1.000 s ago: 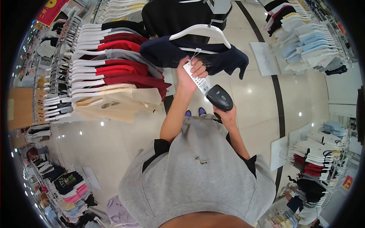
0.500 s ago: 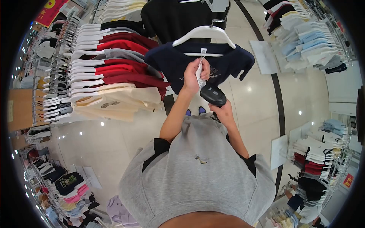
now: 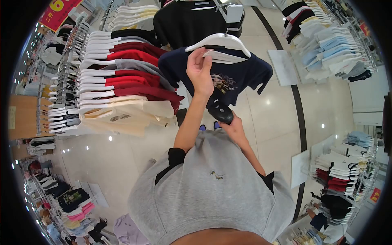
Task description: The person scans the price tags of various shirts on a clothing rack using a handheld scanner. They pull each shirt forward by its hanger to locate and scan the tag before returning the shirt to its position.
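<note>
The left hand (image 3: 200, 77) is raised at the collar of a navy T-shirt (image 3: 245, 73), its fingers partly curled and set narrow; whether they pinch anything cannot be told from this angle. The right hand (image 3: 236, 127) is wrapped round a black handheld scanner (image 3: 221, 112), which sits just below the shirt's printed front. The T-shirt hangs from a white hanger (image 3: 220, 40), in front of a black top (image 3: 183, 23) and to the right of the near end of a rack (image 3: 67, 75) of red (image 3: 136, 53), grey and cream (image 3: 136, 118) garments. A white strip (image 3: 226, 57) crosses the neck opening beside the left fingertips (it could be a tag or the hanger's lower bar; the view does not settle which). The step in hand looks to be handling the collar while the scanner is held close by. From this pose, the next move seems to call for light, exact fingers at the neckline, so that the collar isn't tugged off the hanger's shoulder, and for a steady wrist on the right, with the scanner kept clear of the loose cloth.
</note>
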Demonstrator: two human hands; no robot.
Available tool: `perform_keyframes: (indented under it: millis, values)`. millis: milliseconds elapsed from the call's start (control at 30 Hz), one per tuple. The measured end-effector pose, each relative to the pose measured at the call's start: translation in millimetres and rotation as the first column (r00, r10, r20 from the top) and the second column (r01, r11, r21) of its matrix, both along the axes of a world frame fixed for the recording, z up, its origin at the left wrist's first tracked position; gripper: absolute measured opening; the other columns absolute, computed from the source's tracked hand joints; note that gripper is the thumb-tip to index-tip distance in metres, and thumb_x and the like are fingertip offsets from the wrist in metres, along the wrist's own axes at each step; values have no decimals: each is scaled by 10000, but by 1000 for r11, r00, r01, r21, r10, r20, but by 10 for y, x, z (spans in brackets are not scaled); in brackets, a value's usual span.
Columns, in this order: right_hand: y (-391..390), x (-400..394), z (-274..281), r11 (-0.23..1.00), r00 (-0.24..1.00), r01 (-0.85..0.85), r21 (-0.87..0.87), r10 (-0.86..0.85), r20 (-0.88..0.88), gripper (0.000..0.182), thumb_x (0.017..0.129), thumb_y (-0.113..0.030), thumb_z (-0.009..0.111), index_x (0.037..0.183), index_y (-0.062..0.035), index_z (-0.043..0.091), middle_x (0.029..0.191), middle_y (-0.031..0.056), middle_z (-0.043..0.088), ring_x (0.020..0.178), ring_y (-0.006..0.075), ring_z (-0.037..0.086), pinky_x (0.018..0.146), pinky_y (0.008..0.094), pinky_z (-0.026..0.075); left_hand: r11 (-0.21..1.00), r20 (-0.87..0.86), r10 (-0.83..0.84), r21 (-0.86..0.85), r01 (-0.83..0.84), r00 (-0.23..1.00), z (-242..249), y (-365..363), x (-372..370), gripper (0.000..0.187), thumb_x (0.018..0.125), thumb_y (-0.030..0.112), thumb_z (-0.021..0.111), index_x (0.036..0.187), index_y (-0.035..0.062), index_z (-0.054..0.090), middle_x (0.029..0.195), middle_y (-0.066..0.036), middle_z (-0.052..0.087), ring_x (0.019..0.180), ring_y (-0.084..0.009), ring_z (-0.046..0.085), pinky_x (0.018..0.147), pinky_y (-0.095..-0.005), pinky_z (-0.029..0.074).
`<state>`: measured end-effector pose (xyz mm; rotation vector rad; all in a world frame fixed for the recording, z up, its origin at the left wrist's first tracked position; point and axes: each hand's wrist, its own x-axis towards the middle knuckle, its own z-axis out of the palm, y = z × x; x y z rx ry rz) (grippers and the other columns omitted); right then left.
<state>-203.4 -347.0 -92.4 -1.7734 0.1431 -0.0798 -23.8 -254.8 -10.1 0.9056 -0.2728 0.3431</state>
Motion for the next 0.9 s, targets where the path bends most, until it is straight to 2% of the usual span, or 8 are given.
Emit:
perform_keyframes:
  millis: [167,233,367,500,533,600,700,900]
  values:
    - [6,-11,38,1000,998,-10,4,10,-54,349,750,-68,698,1068,29,593,866,141,677,787,204,628,760,321,497,951,-125,-48,-308,7,991,-166,63,145,227,952,-31,547,1175,14,540,1131,-109,646,1000,-151,629,848,-339,538]
    - [2,-2,31,1000,996,-20,-4,20,-85,335,750,-50,701,1061,23,602,883,110,680,808,160,604,780,306,488,934,76,308,168,-316,948,-180,130,185,172,959,-48,516,1095,28,588,1092,-79,655,919,-154,643,794,-330,553]
    - [21,29,-16,999,996,-41,16,42,-73,331,748,-54,704,1051,27,598,859,120,676,786,175,606,764,312,491,62,757,52,648,-759,651,166,363,114,289,803,5,626,1090,40,633,988,-107,645,919,-277,633,817,-345,481]
    - [41,65,-33,998,996,-64,-23,62,-71,343,748,-51,703,1065,28,597,858,134,674,785,179,608,764,314,493,116,518,130,839,-532,845,224,259,76,286,849,167,666,1113,60,642,1015,-78,655,1005,-250,611,884,-344,436]
    - [45,78,-51,997,995,-71,-25,69,-68,343,748,-51,703,1065,28,597,858,134,674,785,179,608,764,314,493,524,297,110,794,-309,949,251,223,122,320,884,184,643,1173,51,606,1090,-89,642,1038,-235,605,899,-333,440]
    - [48,90,-97,995,996,-71,-67,67,-51,389,736,-97,692,1090,27,589,867,202,677,788,318,667,756,365,516,936,21,-250,260,236,968,376,117,211,463,971,293,581,1338,27,485,1235,-114,597,1101,-212,587,912,-342,466]
    - [54,92,-104,994,996,-81,-76,79,-38,393,735,-105,686,1091,29,588,854,206,673,787,314,670,746,364,515,682,190,-623,-344,645,759,604,-147,223,470,998,333,539,1357,41,458,1216,-125,603,1086,-225,603,888,-352,503]
    - [83,104,-77,993,993,-87,-79,81,-82,383,742,-82,672,1094,41,585,852,186,676,816,288,679,764,357,517,690,119,-641,522,501,758,466,-652,-168,230,850,45,714,1071,40,648,1063,-61,672,968,-184,647,842,-306,519]
